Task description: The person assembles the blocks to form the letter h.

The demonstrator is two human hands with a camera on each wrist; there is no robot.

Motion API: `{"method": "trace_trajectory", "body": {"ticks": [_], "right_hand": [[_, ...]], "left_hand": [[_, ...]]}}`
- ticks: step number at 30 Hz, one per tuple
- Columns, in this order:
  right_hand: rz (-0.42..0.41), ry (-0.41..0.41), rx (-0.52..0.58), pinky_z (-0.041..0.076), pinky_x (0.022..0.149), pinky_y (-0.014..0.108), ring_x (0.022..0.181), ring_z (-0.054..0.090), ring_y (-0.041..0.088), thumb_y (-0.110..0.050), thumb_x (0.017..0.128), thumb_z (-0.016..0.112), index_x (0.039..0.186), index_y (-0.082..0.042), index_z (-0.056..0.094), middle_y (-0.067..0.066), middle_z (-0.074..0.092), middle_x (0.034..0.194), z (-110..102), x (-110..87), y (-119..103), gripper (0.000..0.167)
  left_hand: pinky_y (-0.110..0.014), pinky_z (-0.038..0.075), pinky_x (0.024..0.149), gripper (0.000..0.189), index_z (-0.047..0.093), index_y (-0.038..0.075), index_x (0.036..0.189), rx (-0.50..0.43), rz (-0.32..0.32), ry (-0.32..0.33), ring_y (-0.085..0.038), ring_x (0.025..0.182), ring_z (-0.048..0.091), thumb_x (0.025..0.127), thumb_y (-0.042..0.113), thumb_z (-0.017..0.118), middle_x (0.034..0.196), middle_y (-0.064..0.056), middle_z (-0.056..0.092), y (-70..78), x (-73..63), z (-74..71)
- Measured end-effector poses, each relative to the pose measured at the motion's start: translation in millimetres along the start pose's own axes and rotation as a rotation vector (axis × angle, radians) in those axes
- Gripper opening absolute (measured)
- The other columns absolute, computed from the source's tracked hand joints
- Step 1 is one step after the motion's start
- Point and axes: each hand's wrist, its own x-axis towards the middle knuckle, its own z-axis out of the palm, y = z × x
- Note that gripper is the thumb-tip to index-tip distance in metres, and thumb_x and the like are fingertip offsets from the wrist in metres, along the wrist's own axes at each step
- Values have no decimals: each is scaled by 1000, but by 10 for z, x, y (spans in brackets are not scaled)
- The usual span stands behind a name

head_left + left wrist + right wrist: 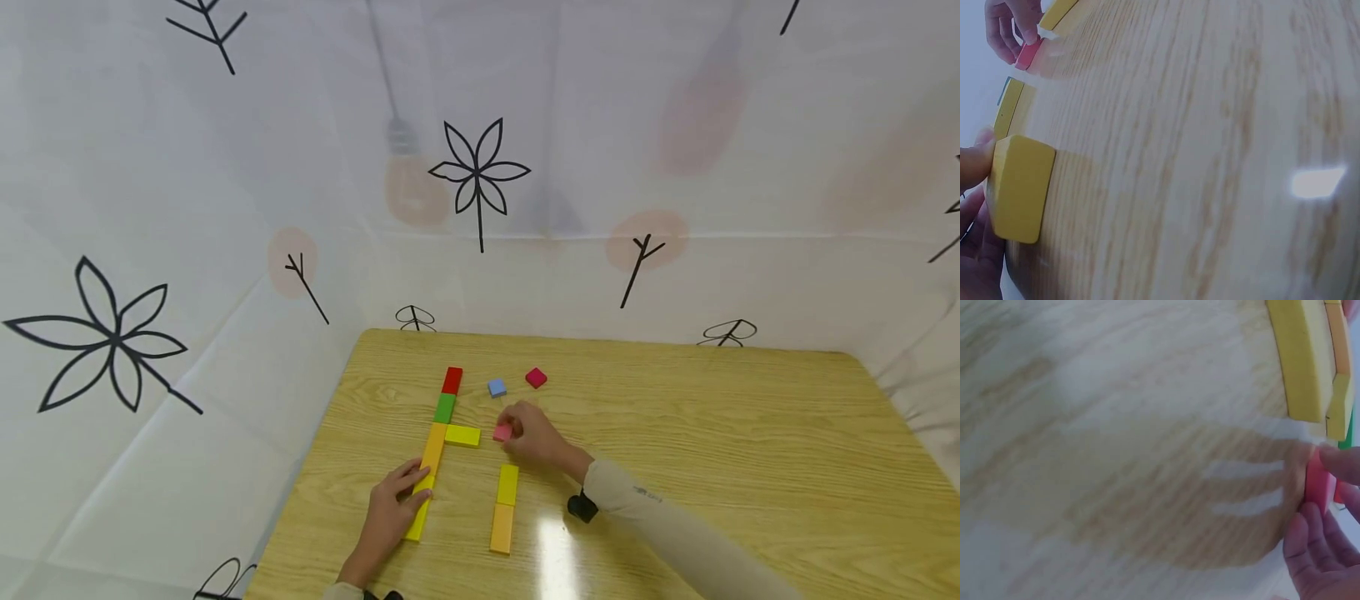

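Observation:
My right hand (531,433) pinches a small pink block (502,432) between thumb and fingers, low over the table. In the right wrist view, the pink block (1319,482) has the thumb on one side and fingertips on the other. A yellow block (462,436) lies crosswise just left of it. My left hand (390,510) rests across a slanting line of blocks, its fingertips on an orange block (434,446) and its thumb on the yellow block (417,525) below. That yellow block's end (1025,190) looms large in the left wrist view.
A green block (445,408) and a red block (452,381) continue the line at its far end. Blue (497,387) and dark pink (536,377) blocks lie farther back. Another yellow block (507,485) and a light orange block (502,529) stand end to end on the wooden table (697,433).

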Motion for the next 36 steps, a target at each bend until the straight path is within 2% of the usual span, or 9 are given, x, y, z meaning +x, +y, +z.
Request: {"method": "trace_trajectory", "body": {"ticks": [13,26,31,36], "right_hand": [[9,38,43,45,58,22,68,48,13,-1,77,76,96,-1,69,5,60,86,59,-30,9,19],[8,6,117,48,63,24,74,51,14,-1,77,73,97,-3,69,2,58,87,97,-37,-66,20],[-21,8,117,46,61,23,72,50,15,-1,77,74,95,-3,69,3,58,85,138,-32,-66,19],[-62,26,118,45,59,22,70,49,14,1,76,75,94,-2,70,5,59,84,184,-19,-68,19]], "left_hand": [[-40,50,90,37,68,3,117,4,10,1,-27,112,58,81,11,74,128,-11,58,49,10,-5],[-37,50,90,37,67,3,117,-11,-2,1,-29,114,56,82,12,74,129,-12,57,40,-2,-5],[-31,51,88,36,68,4,116,-17,-16,11,-26,115,56,81,9,74,129,-9,57,41,3,1],[-31,51,88,36,69,5,115,-4,7,19,-29,116,55,80,7,74,129,-11,57,39,3,7]]}}
